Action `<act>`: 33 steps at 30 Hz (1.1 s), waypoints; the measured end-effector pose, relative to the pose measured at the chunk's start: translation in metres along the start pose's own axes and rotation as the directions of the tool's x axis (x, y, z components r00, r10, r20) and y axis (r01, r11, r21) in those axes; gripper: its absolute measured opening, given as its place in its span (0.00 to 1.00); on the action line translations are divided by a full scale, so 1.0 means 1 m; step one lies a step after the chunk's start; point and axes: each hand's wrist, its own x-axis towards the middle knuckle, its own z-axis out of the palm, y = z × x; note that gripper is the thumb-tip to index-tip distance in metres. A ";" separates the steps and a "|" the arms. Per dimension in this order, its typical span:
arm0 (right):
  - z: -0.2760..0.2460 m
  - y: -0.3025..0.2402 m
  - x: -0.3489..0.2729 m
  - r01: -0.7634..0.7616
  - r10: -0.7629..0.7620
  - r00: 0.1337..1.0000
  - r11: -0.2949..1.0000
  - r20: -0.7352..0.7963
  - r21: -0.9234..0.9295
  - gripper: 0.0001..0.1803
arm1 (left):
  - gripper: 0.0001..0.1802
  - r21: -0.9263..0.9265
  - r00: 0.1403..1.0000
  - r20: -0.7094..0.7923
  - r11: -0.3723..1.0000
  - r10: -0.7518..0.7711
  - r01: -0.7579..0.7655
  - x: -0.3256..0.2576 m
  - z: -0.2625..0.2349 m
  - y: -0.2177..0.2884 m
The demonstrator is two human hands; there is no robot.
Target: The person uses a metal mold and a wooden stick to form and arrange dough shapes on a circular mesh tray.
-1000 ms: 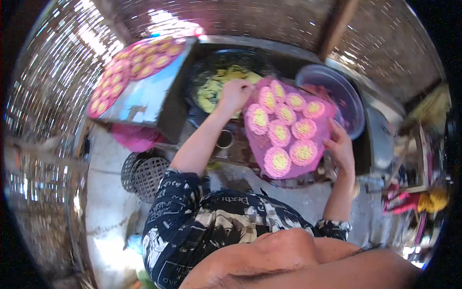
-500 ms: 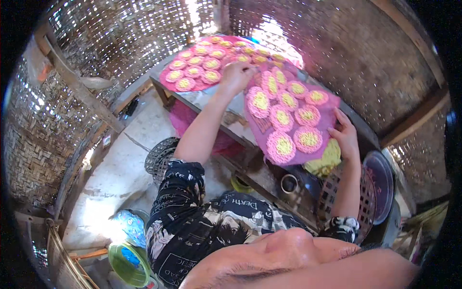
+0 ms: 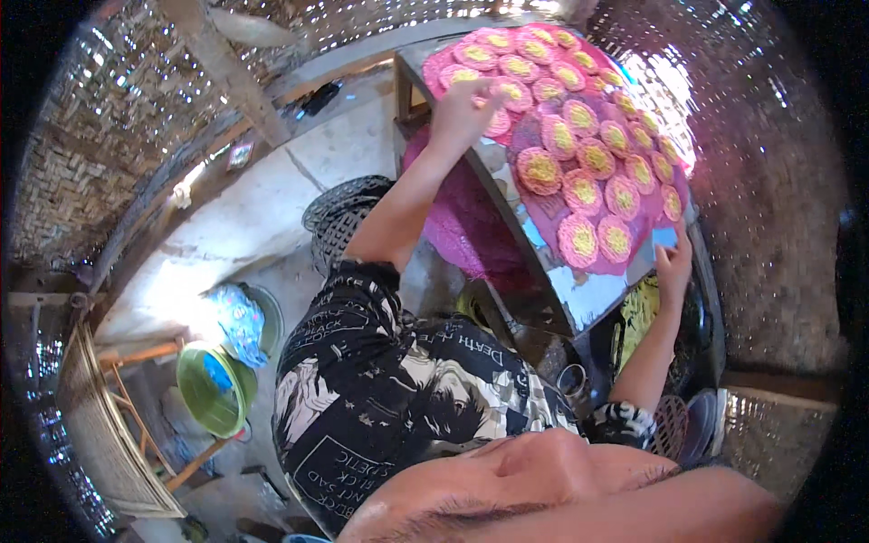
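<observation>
Round pink discs with yellow centres, which look like rice crackers point(image 3: 595, 157), lie in rows on a pink-purple mesh sheet point(image 3: 558, 237). The sheet rests on a low table point(image 3: 579, 294), partly over another pink sheet with similar discs point(image 3: 519, 68). My left hand point(image 3: 463, 116) is above the left edge of that farther sheet, close to a disc. Its fingers are curled together; anything between them is hidden. My right hand point(image 3: 673, 269) is by the mesh sheet's right edge, one finger raised apart from the others, with nothing visible in it.
Pink netting point(image 3: 462, 231) hangs below the table's left side. A dark basket point(image 3: 348, 217) stands on the floor beside it. Green basin point(image 3: 213, 389) and blue patterned bag point(image 3: 237, 321) are at left. A metal cup point(image 3: 572, 378) is near my body. Woven walls point(image 3: 769, 208) surround the area.
The mesh sheet with its discs has come down from my hands onto the table. My left hand has let go of it and moved to the left. The view has shifted.
</observation>
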 end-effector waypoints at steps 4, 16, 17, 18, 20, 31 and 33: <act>-0.020 -0.053 -0.065 -0.171 0.182 0.976 0.980 -0.120 0.099 0.30 | 0.17 -0.558 0.635 -0.052 0.550 -0.771 0.622 -0.063 -0.012 -0.074; -0.048 -0.104 -0.123 -0.265 0.276 0.950 0.960 -0.142 0.093 0.24 | 0.25 0.390 0.472 0.473 0.657 -0.744 0.645 -0.162 0.103 -0.198; -0.046 -0.103 -0.127 -0.267 0.278 0.949 0.959 -0.145 0.093 0.24 | 0.25 0.390 0.473 0.475 0.659 -0.742 0.643 -0.163 0.102 -0.194; -0.045 -0.103 -0.131 -0.286 0.293 0.946 0.956 -0.137 0.073 0.24 | 0.26 0.345 0.465 0.326 0.562 -0.823 0.752 -0.166 0.099 -0.189; -0.046 -0.095 -0.142 -0.317 0.326 0.938 0.944 -0.121 0.091 0.24 | 0.26 0.270 0.444 0.184 0.480 -0.877 0.835 -0.158 0.093 -0.163; -0.086 -0.127 -0.215 -0.328 0.330 0.943 0.944 -0.048 0.034 0.21 | 0.18 0.222 0.688 0.084 0.687 -0.721 0.692 -0.170 0.061 -0.140; -0.092 -0.128 -0.228 -0.373 0.373 0.928 0.927 0.003 0.047 0.21 | 0.18 0.203 0.649 0.031 0.640 -0.760 0.741 -0.177 0.025 -0.136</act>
